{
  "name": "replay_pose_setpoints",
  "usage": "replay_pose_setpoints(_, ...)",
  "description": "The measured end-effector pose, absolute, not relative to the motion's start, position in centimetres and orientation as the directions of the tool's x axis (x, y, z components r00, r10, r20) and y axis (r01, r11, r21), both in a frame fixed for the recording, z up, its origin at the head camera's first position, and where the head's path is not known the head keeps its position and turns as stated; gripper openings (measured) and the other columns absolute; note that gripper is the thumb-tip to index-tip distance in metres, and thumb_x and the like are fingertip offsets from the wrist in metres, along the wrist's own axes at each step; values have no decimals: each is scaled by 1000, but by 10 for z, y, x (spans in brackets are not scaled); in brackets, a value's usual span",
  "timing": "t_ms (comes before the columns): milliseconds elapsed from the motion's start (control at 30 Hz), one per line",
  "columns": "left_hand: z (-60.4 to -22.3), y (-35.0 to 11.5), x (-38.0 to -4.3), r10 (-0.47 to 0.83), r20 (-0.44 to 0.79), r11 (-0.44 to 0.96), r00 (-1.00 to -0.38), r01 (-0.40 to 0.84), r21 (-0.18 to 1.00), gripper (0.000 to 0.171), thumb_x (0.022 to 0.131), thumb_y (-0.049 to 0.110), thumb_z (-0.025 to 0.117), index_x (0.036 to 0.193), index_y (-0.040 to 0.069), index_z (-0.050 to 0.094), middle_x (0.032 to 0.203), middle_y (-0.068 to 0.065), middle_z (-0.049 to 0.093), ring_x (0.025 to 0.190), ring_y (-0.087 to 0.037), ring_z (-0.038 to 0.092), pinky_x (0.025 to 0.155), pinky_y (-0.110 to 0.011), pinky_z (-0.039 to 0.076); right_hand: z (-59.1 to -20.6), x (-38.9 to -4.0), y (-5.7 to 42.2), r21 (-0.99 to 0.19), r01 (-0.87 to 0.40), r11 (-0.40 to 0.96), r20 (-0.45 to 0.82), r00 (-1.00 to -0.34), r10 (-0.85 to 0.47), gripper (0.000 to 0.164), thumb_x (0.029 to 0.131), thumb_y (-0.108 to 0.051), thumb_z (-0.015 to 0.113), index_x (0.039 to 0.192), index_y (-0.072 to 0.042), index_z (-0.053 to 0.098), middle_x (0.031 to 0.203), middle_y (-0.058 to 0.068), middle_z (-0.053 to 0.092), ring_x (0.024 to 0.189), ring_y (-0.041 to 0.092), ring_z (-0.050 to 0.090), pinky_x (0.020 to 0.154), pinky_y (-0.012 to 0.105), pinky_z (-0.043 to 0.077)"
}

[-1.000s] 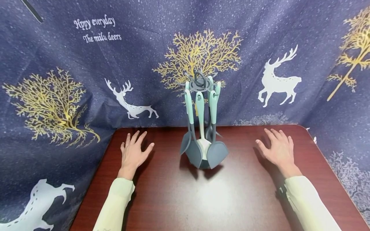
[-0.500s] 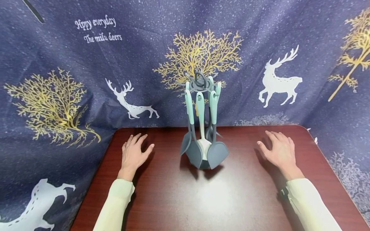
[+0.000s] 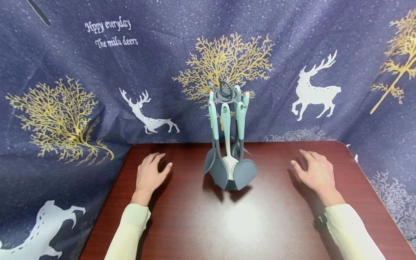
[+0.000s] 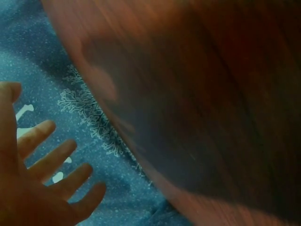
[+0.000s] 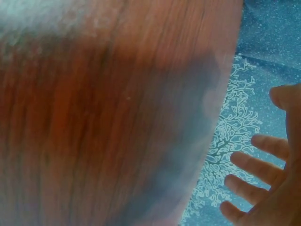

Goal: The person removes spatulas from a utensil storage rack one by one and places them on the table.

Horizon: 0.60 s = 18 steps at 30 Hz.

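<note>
A dark grey rack (image 3: 225, 94) stands upright near the back middle of the table, with several kitchen utensils hanging from it by mint-green handles. At its front hang a white ladle (image 3: 230, 165) and a grey turner (image 3: 245, 174); other heads overlap and their kinds are partly hidden. To the left of the rack, my left hand (image 3: 149, 176) hovers over the table, fingers spread and holding nothing. My right hand (image 3: 316, 174) is likewise to the right of the rack, holding nothing. In the wrist views, the fingers (image 4: 52, 160) of the left and the fingers (image 5: 256, 167) of the right look relaxed and apart.
The reddish-brown wooden table (image 3: 195, 224) has rounded far corners and a bright glare patch in front of the rack. Behind it hangs a dark blue cloth (image 3: 156, 72) printed with white deer and golden trees.
Both hands have drawn back very slightly toward the person, and their fingers look a little more bent. The rack and its utensils stay in place.
</note>
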<state>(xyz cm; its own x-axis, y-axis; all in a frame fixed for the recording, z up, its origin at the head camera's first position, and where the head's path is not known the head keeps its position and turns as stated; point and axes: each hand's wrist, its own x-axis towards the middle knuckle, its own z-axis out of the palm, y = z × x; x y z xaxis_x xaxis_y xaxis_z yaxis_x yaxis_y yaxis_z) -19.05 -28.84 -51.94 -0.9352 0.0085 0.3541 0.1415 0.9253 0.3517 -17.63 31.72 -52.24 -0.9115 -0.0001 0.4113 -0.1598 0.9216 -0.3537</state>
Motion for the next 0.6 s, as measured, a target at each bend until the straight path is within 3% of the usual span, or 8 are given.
replay_pose_setpoints(600,-512,-286,-184,13,362,915,-932,157,371,51,97,49,70,136,15,70,138,-9,66,128,-38,57,102,-63,44,-518,-173,315,-359,-186,915,431,-902,-14,53,95,-36,74,133,-1,67,127,28,68,113,55,60,86,72,45)
